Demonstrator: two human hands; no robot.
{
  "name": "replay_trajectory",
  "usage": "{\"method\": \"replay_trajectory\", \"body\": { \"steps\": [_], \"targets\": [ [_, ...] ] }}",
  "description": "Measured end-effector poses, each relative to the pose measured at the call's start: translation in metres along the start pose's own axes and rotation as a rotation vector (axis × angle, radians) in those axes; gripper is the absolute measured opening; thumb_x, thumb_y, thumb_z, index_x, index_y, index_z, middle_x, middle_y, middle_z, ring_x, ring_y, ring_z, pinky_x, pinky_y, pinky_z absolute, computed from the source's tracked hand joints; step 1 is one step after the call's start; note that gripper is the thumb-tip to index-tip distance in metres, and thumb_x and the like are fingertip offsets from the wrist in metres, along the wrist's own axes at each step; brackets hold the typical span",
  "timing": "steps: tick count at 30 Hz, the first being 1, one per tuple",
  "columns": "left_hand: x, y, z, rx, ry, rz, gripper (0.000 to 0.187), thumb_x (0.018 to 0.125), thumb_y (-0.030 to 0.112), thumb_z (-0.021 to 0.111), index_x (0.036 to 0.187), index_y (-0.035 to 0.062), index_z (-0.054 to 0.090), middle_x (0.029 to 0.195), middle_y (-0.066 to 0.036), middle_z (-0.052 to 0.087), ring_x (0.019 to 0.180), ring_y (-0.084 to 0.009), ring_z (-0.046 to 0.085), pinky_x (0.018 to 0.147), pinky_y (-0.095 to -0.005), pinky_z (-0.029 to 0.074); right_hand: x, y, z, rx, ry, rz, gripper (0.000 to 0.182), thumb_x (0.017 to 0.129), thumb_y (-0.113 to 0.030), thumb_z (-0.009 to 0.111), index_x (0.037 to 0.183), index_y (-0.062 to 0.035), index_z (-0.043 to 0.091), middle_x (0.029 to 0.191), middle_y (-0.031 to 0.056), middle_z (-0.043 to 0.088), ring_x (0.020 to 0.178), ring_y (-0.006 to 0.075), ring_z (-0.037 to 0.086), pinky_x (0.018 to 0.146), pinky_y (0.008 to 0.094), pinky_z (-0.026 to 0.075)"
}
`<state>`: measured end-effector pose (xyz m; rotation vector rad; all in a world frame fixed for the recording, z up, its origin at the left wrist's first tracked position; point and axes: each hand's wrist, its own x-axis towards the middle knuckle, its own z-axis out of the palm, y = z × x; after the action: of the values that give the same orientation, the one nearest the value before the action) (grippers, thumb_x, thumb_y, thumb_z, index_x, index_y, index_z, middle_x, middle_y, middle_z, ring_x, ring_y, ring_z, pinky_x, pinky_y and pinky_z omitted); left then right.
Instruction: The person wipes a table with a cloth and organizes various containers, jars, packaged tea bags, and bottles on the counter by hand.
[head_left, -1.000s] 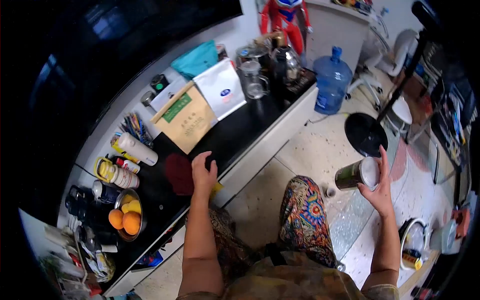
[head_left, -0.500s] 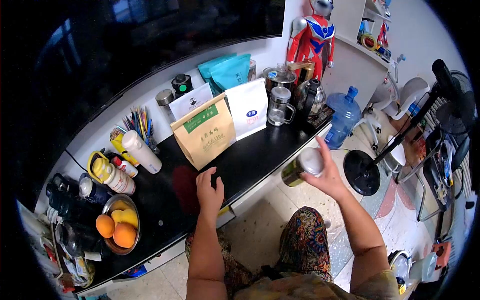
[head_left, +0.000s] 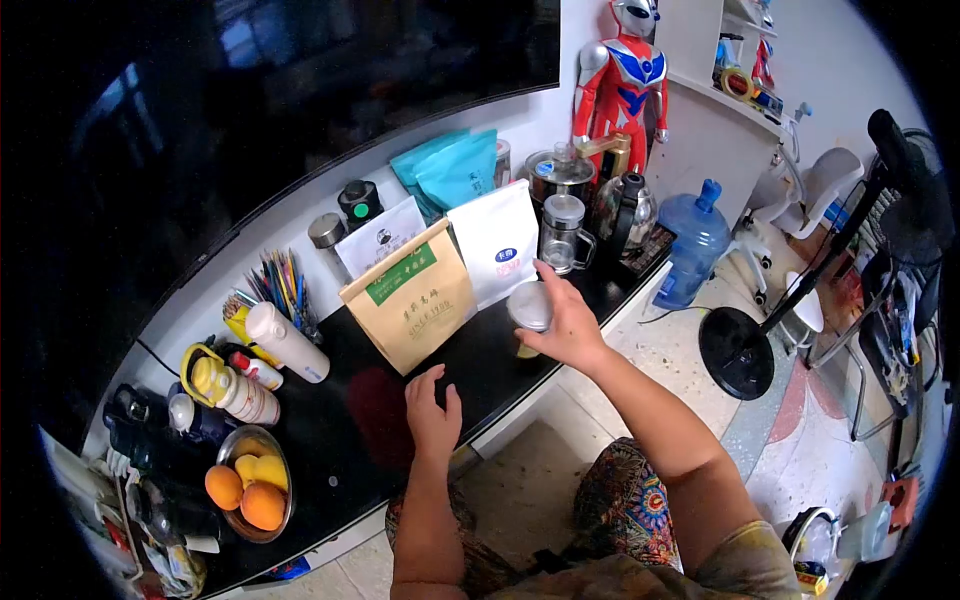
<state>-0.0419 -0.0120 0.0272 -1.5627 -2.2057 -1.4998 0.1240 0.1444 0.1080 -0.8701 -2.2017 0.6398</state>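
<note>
My right hand (head_left: 570,330) grips a jar with a pale lid (head_left: 530,304) over the black tabletop, thumb and fingers on either side of it. Its lower part is mostly hidden from me. Just behind the jar stand a white pouch (head_left: 497,245) and a kraft paper bag (head_left: 415,305) with a green label. My left hand (head_left: 432,415) hovers near the front edge with nothing in it, thumb apart from the fingers, in front of the kraft bag. A glass mug with a lid (head_left: 563,235) stands beyond the jar.
At left are a steel bowl (head_left: 283,512) of orange and yellow fruit, a white tumbler (head_left: 288,342) and a striped bottle (head_left: 240,392). Teal pouches (head_left: 455,170) and a kettle (head_left: 627,215) stand behind. A water jug (head_left: 695,245) and fan base (head_left: 737,350) occupy the floor at right.
My right hand has carried the jar leftward from beyond the table's front edge to over the tabletop, near the white pouch. My left hand stays by the kraft bag; the view has shifted slightly.
</note>
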Motion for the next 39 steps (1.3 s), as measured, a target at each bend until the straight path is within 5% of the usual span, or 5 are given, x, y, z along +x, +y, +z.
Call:
{"method": "replay_trajectory", "body": {
  "steps": [3, 15, 21, 30, 39],
  "targets": [
    [0.001, 0.001, 0.004, 0.016, -0.008, 0.009, 0.029, 0.075, 0.004, 0.056, 0.104, 0.0025, 0.054, 0.098, -0.014, 0.056, 0.096, -0.0314, 0.049, 0.086, -0.0394, 0.038, 0.014, -0.004, 0.009, -0.066, 0.027, -0.075, 0.088, 0.06, -0.021, 0.073, 0.133, -0.0091, 0.025, 0.106, 0.021, 0.05, 0.101, 0.0362, 0.048, 0.085, 0.0384, 0.042],
    [0.004, 0.001, 0.016, 0.028, -0.037, -0.026, 0.03, 0.076, 0.006, 0.057, 0.105, 0.004, 0.053, 0.101, -0.013, 0.055, 0.098, -0.0318, 0.048, 0.087, -0.0396, 0.038, 0.052, 0.005, 0.054, -0.126, -0.013, -0.002, 0.089, 0.059, -0.025, 0.073, 0.133, -0.0106, 0.025, 0.104, 0.0202, 0.049, 0.098, 0.0368, 0.049, 0.081, 0.0415, 0.045],
    [0.001, -0.005, 0.016, 0.063, -0.004, 0.044, 0.029, 0.076, 0.006, 0.057, 0.105, 0.0038, 0.053, 0.101, -0.014, 0.055, 0.098, -0.0321, 0.049, 0.086, -0.0399, 0.038, 0.067, -0.003, 0.014, -0.095, 0.006, -0.035, 0.087, 0.057, -0.026, 0.074, 0.131, -0.0093, 0.03, 0.1, 0.0202, 0.052, 0.094, 0.036, 0.051, 0.081, 0.0407, 0.045],
    [0.004, -0.003, 0.01, 0.13, -0.118, -0.025, 0.027, 0.075, 0.003, 0.057, 0.102, 0.0005, 0.055, 0.097, -0.016, 0.056, 0.094, -0.0332, 0.05, 0.083, -0.0399, 0.039, 0.146, 0.008, -0.095, -0.118, 0.569, -0.213, 0.076, 0.058, -0.028, 0.07, 0.124, -0.0044, 0.04, 0.098, 0.021, 0.053, 0.094, 0.0358, 0.052, 0.084, 0.0406, 0.042],
    [0.004, -0.008, 0.024, 0.21, -0.207, -0.027, 0.027, 0.075, 0.003, 0.057, 0.101, 0.0, 0.055, 0.098, -0.016, 0.057, 0.094, -0.0329, 0.05, 0.083, -0.0398, 0.04, 0.22, 0.058, -0.069, -0.146, 0.379, 0.046, 0.079, 0.056, -0.029, 0.069, 0.126, -0.0082, 0.039, 0.101, 0.0217, 0.053, 0.096, 0.0371, 0.052, 0.082, 0.041, 0.044]
  ]
}}
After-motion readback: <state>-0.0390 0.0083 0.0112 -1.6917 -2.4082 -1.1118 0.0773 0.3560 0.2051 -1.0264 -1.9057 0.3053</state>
